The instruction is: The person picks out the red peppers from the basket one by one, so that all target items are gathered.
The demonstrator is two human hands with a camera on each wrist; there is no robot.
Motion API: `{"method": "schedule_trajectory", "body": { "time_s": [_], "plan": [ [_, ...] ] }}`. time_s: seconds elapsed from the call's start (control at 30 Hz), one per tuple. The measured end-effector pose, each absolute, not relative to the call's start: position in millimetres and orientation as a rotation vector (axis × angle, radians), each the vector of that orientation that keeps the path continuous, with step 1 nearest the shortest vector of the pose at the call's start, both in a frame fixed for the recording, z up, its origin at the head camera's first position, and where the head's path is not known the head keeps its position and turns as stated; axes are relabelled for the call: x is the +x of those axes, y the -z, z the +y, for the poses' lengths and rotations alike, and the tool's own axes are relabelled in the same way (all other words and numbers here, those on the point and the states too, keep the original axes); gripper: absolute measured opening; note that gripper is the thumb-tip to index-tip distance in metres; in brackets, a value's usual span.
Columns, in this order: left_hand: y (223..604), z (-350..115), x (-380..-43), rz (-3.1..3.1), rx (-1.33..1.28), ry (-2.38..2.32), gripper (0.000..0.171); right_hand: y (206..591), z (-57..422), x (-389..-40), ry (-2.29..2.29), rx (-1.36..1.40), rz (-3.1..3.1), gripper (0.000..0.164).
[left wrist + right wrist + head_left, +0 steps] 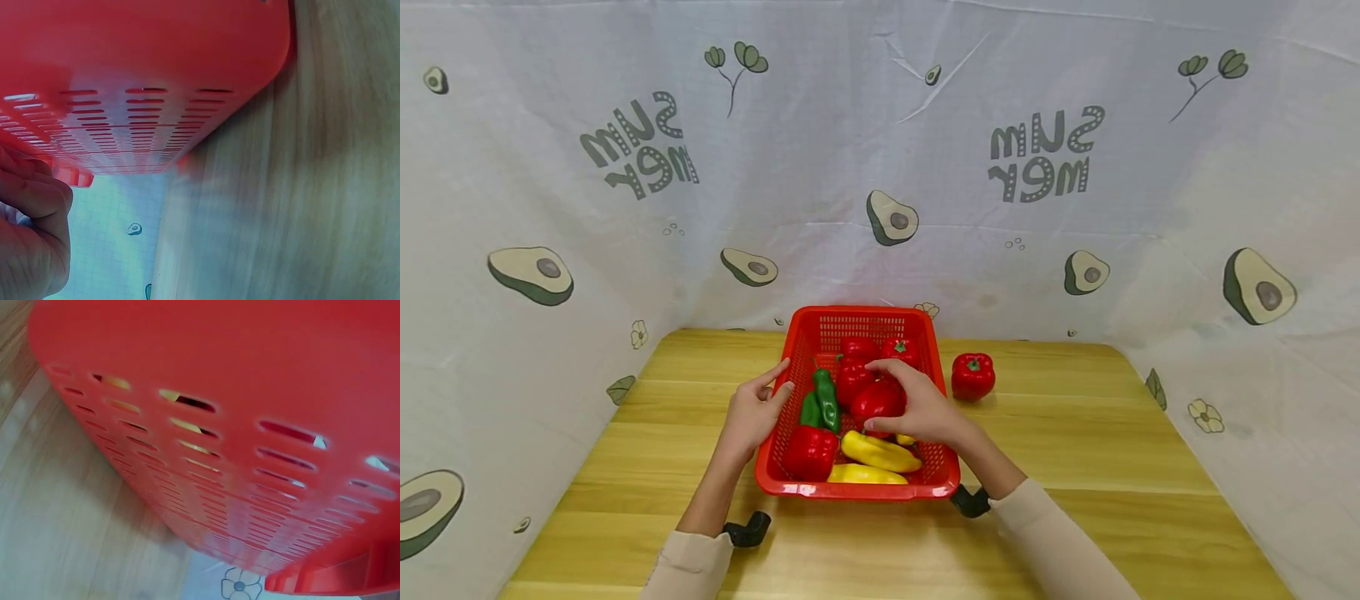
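Note:
A red plastic basket with slotted sides stands on the table and holds several peppers. My left hand grips its left rim, thumb on the inner side; in the left wrist view the curled fingers are up by the rim. Inside the basket, my right hand holds a red bell pepper between thumb and fingers. Around it lie another red bell pepper, green peppers, and yellow peppers. One more red bell pepper fills the near left corner. The right wrist view shows only the basket's side.
Outside the basket, a red bell pepper stands on the wooden table to the right. A white cloth printed with avocados hangs behind and along both sides. Black wrist mounts stick out at both wrists.

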State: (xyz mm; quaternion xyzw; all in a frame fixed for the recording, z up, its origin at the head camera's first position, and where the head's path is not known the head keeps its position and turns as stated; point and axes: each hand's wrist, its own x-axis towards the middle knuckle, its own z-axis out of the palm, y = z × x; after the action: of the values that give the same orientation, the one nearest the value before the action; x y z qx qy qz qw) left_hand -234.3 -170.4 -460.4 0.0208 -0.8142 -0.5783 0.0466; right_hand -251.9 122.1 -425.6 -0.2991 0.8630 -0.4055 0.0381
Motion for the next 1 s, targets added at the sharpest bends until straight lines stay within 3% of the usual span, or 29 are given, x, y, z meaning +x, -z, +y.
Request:
{"method": "schedule_trajectory", "body": {
  "time_s": [0.43,1.0],
  "plan": [
    [460.9,-169.1,-233.9,-2.477,0.074,1.778,0.049,427.1,117.1,-252.1,0.815,-1.015,2.675,0.071],
    [462.9,-168.6,-237.1,-2.485,0.075,1.748,0.049,429.4,119.0,-253.9,0.979,-0.93,2.718,0.067]
  ]
}}
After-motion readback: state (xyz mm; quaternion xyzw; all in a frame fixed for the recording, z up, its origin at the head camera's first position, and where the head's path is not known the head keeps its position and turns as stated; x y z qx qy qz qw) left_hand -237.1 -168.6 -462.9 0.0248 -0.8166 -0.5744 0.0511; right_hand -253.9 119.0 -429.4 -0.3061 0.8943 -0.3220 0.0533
